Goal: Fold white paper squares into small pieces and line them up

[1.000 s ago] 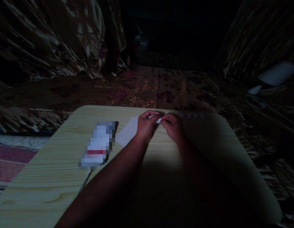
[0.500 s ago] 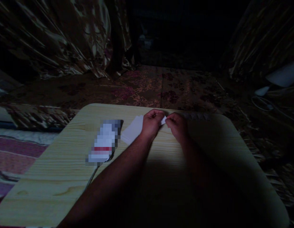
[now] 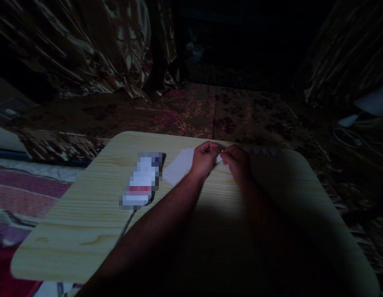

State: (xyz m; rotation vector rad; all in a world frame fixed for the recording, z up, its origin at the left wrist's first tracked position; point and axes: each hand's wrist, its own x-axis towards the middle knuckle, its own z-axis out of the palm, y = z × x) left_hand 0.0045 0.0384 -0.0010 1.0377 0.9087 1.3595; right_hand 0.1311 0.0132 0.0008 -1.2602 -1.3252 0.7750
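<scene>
Near the far edge of the wooden table, my left hand [image 3: 205, 161] and my right hand [image 3: 237, 165] are close together with their fingers pinched. Between their fingertips shows a small piece of white paper [image 3: 219, 159], which both hands grip. Most of that piece is hidden by the fingers. Just left of my left hand lie several white paper sheets [image 3: 179, 167], overlapping on the tabletop. Beyond my right hand, in shadow, small pale pointed pieces [image 3: 265, 152] sit in a row along the far edge; their kind is too dark to make out.
A blurred-out phone-like device [image 3: 140, 179] lies on the table [image 3: 70, 231] left of the sheets, a cable [image 3: 127, 226] running from it towards me. Patterned cloth [image 3: 191, 111] and curtains [image 3: 117, 45] are beyond. A white lamp-like object [image 3: 373, 101] stands at the right.
The view has shifted a little, so everything appears slightly further right. Both hands keep their pinch on the small paper, with barely any change in the fingers.
</scene>
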